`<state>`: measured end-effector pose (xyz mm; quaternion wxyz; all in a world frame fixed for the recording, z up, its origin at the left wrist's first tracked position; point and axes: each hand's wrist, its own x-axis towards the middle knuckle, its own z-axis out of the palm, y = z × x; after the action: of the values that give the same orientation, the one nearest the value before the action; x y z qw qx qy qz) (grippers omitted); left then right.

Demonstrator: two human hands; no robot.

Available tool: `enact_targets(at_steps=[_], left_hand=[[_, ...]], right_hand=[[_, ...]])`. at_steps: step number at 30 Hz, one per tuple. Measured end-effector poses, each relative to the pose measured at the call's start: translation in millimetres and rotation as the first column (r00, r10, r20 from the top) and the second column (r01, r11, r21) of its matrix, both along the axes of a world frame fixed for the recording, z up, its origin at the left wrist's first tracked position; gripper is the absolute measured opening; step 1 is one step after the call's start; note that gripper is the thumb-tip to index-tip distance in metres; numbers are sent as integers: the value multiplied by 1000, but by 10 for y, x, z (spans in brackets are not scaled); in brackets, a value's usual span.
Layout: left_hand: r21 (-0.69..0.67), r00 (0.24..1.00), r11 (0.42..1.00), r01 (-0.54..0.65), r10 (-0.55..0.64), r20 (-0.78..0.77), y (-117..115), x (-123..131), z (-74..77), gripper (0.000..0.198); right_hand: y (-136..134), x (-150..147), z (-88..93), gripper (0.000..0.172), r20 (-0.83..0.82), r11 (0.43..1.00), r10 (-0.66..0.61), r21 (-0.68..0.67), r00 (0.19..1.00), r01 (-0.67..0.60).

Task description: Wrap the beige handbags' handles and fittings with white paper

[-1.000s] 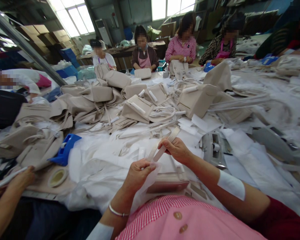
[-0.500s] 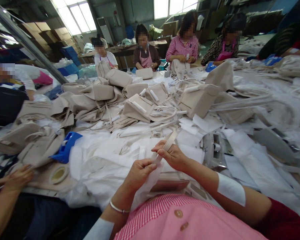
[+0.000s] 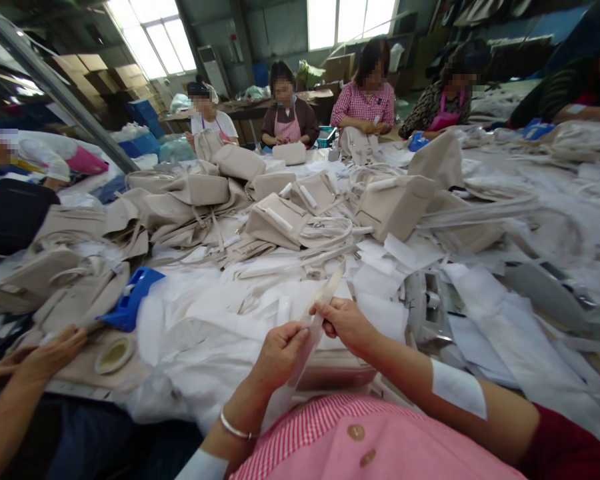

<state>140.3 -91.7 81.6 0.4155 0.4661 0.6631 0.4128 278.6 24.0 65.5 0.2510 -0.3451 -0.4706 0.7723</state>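
Observation:
A pale beige bag strap (image 3: 333, 283) slants up from between my hands, with a translucent white wrapping strip (image 3: 304, 360) along its lower part. My left hand (image 3: 281, 352) is closed, pinching the wrapping between thumb and fingers. Just above and to the right, my right hand (image 3: 349, 324) pinches the strap, its fingers curled. Below my hands, close to my pink apron, lies a beige bag (image 3: 336, 375), partly covered by my forearms and the wrapping. White wrapping sheets (image 3: 200, 333) are heaped to the left of my left hand.
A grey tape dispenser (image 3: 426, 305) stands right of my hands, a blue tape dispenser (image 3: 136, 299) to the left. Beside the blue one lies a tape roll (image 3: 114, 354), near a co-worker's hands (image 3: 55, 355). Beige bags (image 3: 275, 220) pile across the table; several people work beyond.
My right hand has shifted slightly down the strap and its fingers have curled in. The strap's upper end leans a little further left. The co-worker's hand at left has moved slightly right.

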Motion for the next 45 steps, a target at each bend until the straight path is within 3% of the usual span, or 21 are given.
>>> enact_targets(at_steps=[2, 5, 8, 10, 12, 14, 19, 23, 25, 27, 29, 31, 34, 37, 39, 42, 45], left_hand=[[11, 1000, 1000, -4, 4, 3, -9, -10, 0, 30], [45, 998, 999, -11, 14, -68, -38, -10, 0, 29], [60, 995, 997, 40, -34, -93, -61, 33, -16, 29], [49, 999, 998, 30, -28, -35, -66, 73, -50, 27], [42, 998, 997, -60, 59, 14, -68, 96, -99, 29], [45, 983, 982, -185, 186, -7, -67, 93, -144, 45], [41, 958, 970, -239, 243, -155, -13, 47, -125, 30], [34, 953, 964, -264, 267, -142, 98, 51, -35, 34], [35, 956, 965, -258, 261, -132, 130, 52, -14, 33], [26, 961, 971, -238, 240, -138, 126, 49, -17, 32], [-1, 961, 975, -221, 218, -170, 100, 45, -35, 33], [-30, 955, 974, -225, 214, -203, 81, 41, -51, 35], [-64, 954, 968, -241, 225, -199, 96, 30, -41, 37], [-76, 964, 967, -244, 233, -126, 122, 5, -15, 39], [-90, 970, 968, -235, 227, -93, 109, -8, -23, 42], [-124, 961, 963, -241, 218, -171, 53, 3, -83, 44], [-110, 936, 955, -275, 240, -257, 18, 45, -152, 45]], right_hand=[[-71, -5, -24, 46, 39, 999, 40, 18, 998, -40], [-24, 6, -45, 50, 13, 975, 54, -216, 998, -50], [112, -25, -52, 43, -90, 854, 53, -513, 995, -92], [187, -76, -54, 28, -130, 813, -60, -582, 990, -27], [247, -129, -49, 13, -153, 819, -183, -571, 971, 65], [306, -164, -32, 11, -192, 851, -216, -518, 957, 88], [344, -191, 16, 28, -258, 966, -84, -257, 963, 15], [45, -210, -47, 42, -205, 997, 32, -65, 978, -46], [-81, -215, -98, 48, -208, 991, 70, -101, 976, -93], [-60, -223, -132, 53, -260, 962, 35, -254, 965, -103], [107, -241, -129, 49, -276, 897, -67, -438, 959, -64], [300, -264, -93, 38, -214, 850, -165, -526, 963, 29], [322, -303, -63, 24, -157, 885, -216, -449, 964, 125], [-1, -325, -127, 25, -180, 967, -74, -254, 981, 26], [-170, -322, -180, 30, -202, 970, -10, -239, 979, -39], [-55, -315, -185, 39, -237, 878, -97, -478, 967, -29], [291, -341, -112, 32, -179, 780, -237, -621, 955, 77]])
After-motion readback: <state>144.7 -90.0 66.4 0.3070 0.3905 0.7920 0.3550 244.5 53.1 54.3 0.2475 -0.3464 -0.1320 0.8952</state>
